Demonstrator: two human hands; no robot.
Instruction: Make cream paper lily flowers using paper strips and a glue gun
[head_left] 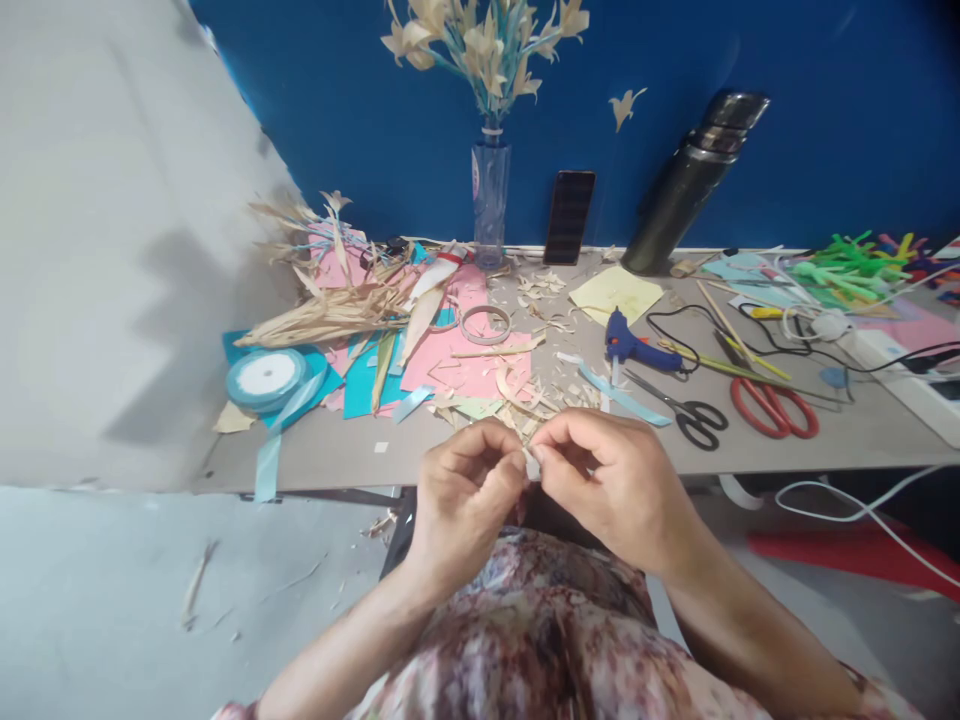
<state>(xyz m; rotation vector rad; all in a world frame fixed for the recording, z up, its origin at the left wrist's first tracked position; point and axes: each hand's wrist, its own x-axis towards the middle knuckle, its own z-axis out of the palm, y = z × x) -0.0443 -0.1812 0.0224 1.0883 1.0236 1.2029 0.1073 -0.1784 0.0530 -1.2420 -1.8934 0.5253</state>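
Over the front edge of the table, my left hand (pixel 474 490) and my right hand (pixel 611 480) meet almost fingertip to fingertip, thumbs and forefingers pinched. A small pale bit shows between the fingertips, too tiny to name. Just beyond them lie shredded dry husk strips (pixel 517 385) on pink paper (pixel 435 362). To the right of these are a blue glue gun (pixel 637 345), a light blue ribbon piece (pixel 622 395), black-handled scissors (pixel 697 415) and red-handled scissors (pixel 772 408).
A bottle (pixel 491 200) of husk flowers stands at the back beside a phone (pixel 570 218) and a leaning dark flask (pixel 686 185). On the left are a ribbon roll (pixel 268 378) and a husk bundle (pixel 330 315). Cords and a white power strip (pixel 911 385) lie right.
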